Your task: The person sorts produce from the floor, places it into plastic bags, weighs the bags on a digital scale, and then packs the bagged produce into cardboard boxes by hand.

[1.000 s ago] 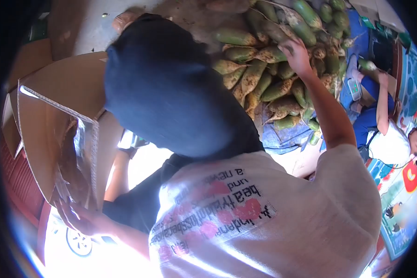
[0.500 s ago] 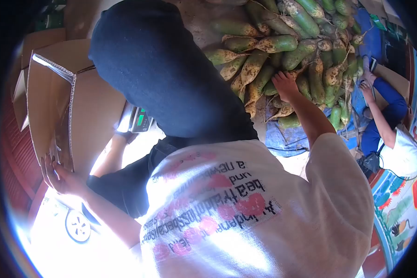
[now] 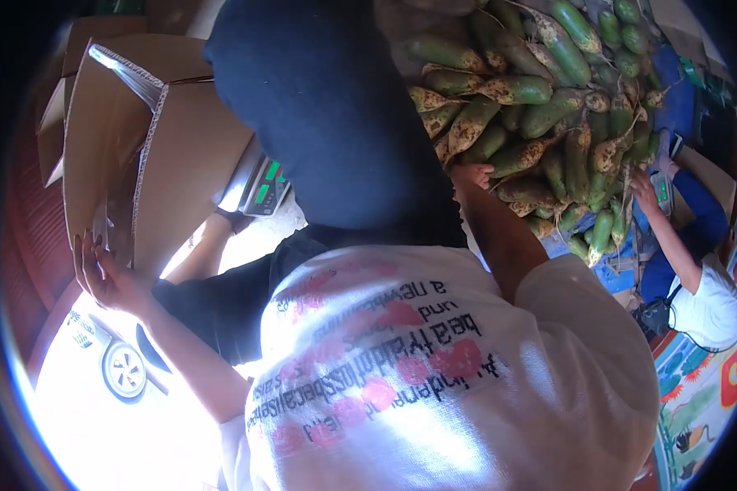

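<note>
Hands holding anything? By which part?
Left hand grips the cardboard box by a flap's lower edge. Right hand is on the green radish pile, mostly hidden; a hold cannot be told.

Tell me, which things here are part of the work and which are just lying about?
In use: left hand flat on the box; right hand at the radishes.
Lying about: scale by the box; patterned mat; a co-worker sits on the far right.
</note>
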Motion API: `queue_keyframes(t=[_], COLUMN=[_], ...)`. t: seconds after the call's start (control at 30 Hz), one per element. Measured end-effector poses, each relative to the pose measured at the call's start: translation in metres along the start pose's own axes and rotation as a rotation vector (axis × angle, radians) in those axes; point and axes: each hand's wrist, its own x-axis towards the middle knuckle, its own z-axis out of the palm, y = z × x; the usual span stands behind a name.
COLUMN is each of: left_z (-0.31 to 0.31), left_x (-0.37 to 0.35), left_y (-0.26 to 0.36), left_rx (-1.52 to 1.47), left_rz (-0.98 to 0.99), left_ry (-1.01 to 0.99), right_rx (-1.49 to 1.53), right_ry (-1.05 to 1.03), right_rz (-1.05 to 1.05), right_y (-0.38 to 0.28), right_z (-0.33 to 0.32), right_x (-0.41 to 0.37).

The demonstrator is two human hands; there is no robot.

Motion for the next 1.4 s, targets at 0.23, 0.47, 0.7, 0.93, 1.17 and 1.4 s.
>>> queue_keyframes(t=[0.23, 0.47, 0.7, 0.93, 1.17, 1.4], left_z=[-0.003, -0.015, 0.013, 0.047, 0.119, 0.129], left_x=[-0.001, 0.043, 0.078, 0.08, 0.05, 0.035], left_y=[0.001, 0.045, 0.162, 0.256, 0.346, 0.378], left_rx=[-0.13, -0.096, -0.614, -1.359, -1.63, -2.051], left_rz=[-0.034, 0.327, 0.404, 0.02, -0.611, -0.884], left_ry=[0.02, 0.069, -0.002, -0.427, -1.147, -1.559], right_rx=[0.131, 1.032, 1.412, 1.315, 1.151, 0.8], right_ry=[-0.151, -0.963, -1.482, -1.358, -1.487, -1.567], right_rz=[-0.291, -0.061, 0.108, -0.11, -0.592, -1.022], right_y=[0.013, 0.052, 0.094, 0.099, 0.07, -0.002], right_z=[-0.043, -0.125, -0.129, -0.141, -0.269, -0.365], right_x=[0.006, 0.039, 0.085, 0.063, 0.0, -0.078])
